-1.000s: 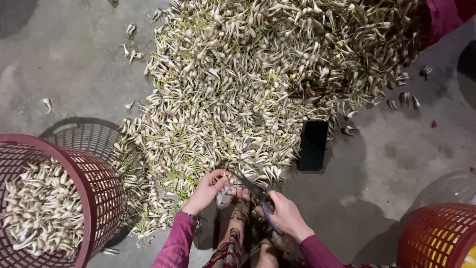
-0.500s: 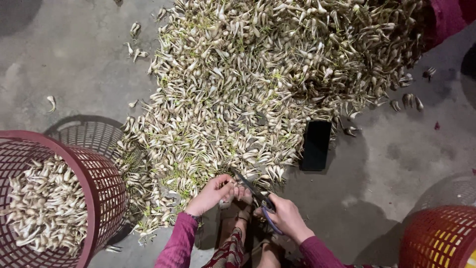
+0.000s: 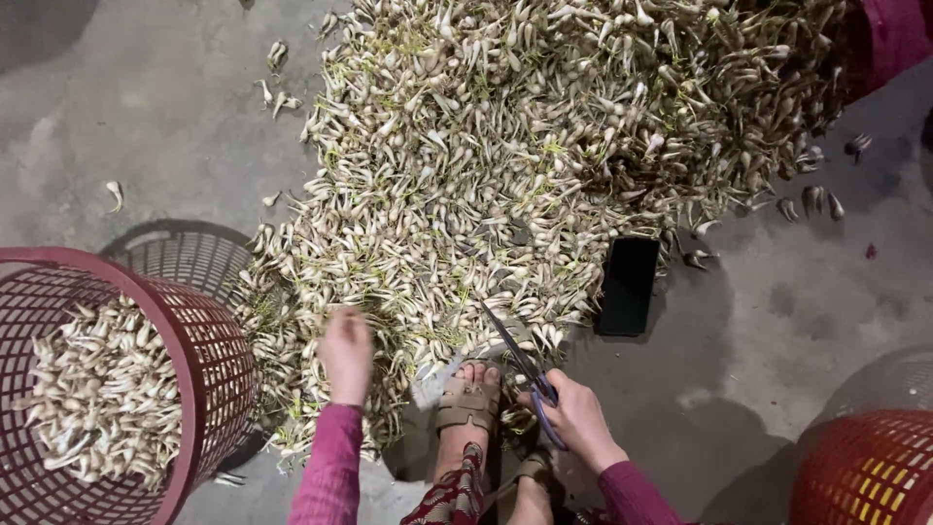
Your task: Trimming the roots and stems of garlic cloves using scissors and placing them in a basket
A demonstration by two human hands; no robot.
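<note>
- On concrete floor (image 3: 146,107), centre and upper frame: broad heap of pale bulbs (image 3: 544,146) with short green shoots, a few strays lying apart at its edges.
- At near edge of heap: left hand (image 3: 346,352), back up, fingers curled down into the bulbs; what it grips, if anything, cannot be told.
- Lower centre: right hand (image 3: 575,418), closed around handles of scissors (image 3: 520,365), blades pointing up-left toward the heap.
- Between the hands: sandalled foot (image 3: 468,401), toes touching the heap.
- Lower left: maroon mesh basket (image 3: 209,360), part-filled with bulbs.
- Just right of heap: black phone (image 3: 629,285), flat on floor.
- Lower right corner: red-orange basket (image 3: 865,467), contents not visible.
</note>
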